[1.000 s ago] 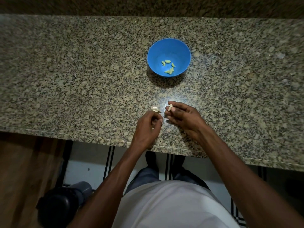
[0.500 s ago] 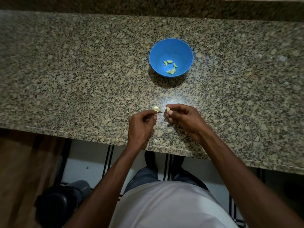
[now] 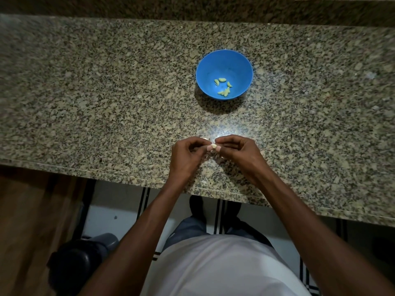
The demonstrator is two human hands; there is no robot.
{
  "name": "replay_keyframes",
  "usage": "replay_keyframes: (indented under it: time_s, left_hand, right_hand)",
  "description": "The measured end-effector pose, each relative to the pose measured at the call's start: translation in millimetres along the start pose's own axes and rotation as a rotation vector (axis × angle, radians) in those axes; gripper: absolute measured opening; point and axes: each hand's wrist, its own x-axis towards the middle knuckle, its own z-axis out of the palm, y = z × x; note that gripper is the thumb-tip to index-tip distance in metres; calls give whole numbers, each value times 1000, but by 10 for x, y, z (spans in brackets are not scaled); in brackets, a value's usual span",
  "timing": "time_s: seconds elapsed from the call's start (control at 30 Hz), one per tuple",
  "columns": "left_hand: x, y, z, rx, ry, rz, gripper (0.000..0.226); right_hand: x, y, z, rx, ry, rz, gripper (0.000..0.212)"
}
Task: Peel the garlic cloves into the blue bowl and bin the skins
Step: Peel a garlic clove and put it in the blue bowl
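Note:
A small pale garlic clove (image 3: pixel 213 145) is pinched between the fingertips of both hands, just above the granite counter (image 3: pixel 106 103) near its front edge. My left hand (image 3: pixel 187 159) grips it from the left and my right hand (image 3: pixel 239 154) from the right, fingertips touching. Most of the clove is hidden by my fingers. A bit of garlic or skin (image 3: pixel 205 139) lies on the counter just behind my left fingertips. The blue bowl (image 3: pixel 205 69) stands farther back, with several peeled cloves (image 3: pixel 223 87) in its bottom.
A dark bin (image 3: pixel 72 261) with a grey lid (image 3: pixel 102 242) stands on the floor at the lower left, below the counter edge. A wooden surface (image 3: pixel 25 221) lies to its left. A dark backsplash (image 3: pixel 192 7) runs behind the counter.
My two hands have come together: they were a little apart, the right one holding a clove, and now both pinch the clove between them.

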Motion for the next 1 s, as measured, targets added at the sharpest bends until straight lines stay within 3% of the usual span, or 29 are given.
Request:
replay_keyframes:
  time_s: [0.2,0.4,0.67,1.0]
  left_hand:
    - [-20,-16,91,-44,20,-69,8]
    - [22,-48,18,-65,-73,-100,8]
    - [154,-29,-92,80,-166,-5,8]
    - [129,-26,-53,298,-153,152,8]
  right_hand:
    - [-41,64,111,192,26,105,28]
    - [0,54,69,141,39,134,21]
    - [76,45,42,117,-17,146,20]
    - [83,5,57,383,-15,258,31]
